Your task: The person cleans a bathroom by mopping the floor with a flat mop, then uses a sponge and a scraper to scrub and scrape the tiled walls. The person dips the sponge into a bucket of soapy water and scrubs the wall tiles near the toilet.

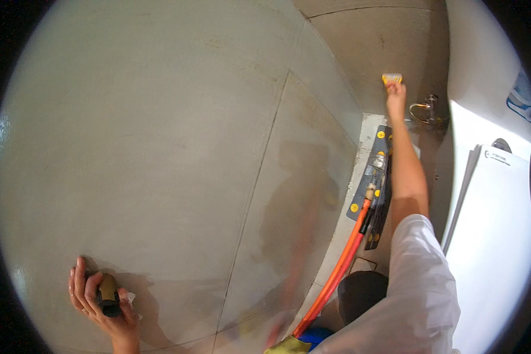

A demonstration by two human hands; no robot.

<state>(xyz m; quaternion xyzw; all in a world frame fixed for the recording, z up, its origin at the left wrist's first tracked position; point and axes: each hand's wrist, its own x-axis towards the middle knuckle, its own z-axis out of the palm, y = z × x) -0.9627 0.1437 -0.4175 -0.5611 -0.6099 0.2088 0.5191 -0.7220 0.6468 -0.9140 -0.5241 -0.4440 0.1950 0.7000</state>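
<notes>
Low on the left, my left hand [103,298] is wrapped round a short handle-like object [108,290], olive-brown with a black end; its exact kind is unclear. A small pale piece [130,297] shows beside that thumb. The hand is close to the large grey-beige tiled wall [159,147], its shadow falling next to it. My right arm reaches far up to the corner. There my right hand [396,94] grips a small yellow tool [392,79] with a pale, flat far edge, at the brownish tiled surface [366,47]. Whether it is a brush or a scraper, I cannot tell.
Below my right arm stand orange-red poles [336,268] with dark grey, yellow-dotted flat heads [363,186]. A metal valve [432,108] with a thin looped hose sits right of my hand. White fixtures [495,200] line the right side. A yellow-and-blue item [304,342] lies at the bottom.
</notes>
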